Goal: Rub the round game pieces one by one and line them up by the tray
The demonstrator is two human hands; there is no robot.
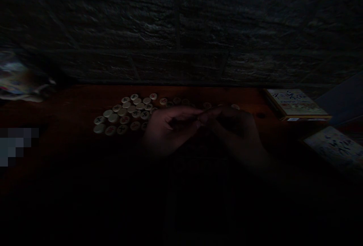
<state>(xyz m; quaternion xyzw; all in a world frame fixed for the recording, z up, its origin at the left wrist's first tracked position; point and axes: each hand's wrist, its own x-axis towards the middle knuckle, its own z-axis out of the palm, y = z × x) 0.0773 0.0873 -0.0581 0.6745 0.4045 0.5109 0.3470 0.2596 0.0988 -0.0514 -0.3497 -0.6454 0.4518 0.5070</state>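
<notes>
The scene is very dim. Several round pale game discs point(127, 112) with red or black marks lie bunched on a reddish wooden table point(73, 106). More discs point(181, 101) trail to the right behind my hands. My left hand point(167, 130) and my right hand point(235, 126) meet fingertip to fingertip just right of the bunch, fingers curled in a pinch. Whatever they pinch is too dark to make out.
A flat printed box point(295, 104) lies at the table's right end, with its lid or a second printed piece point(336, 147) nearer me. A crumpled pale bag point(17, 79) sits at far left. A rough dark stone wall point(181, 30) stands behind the table.
</notes>
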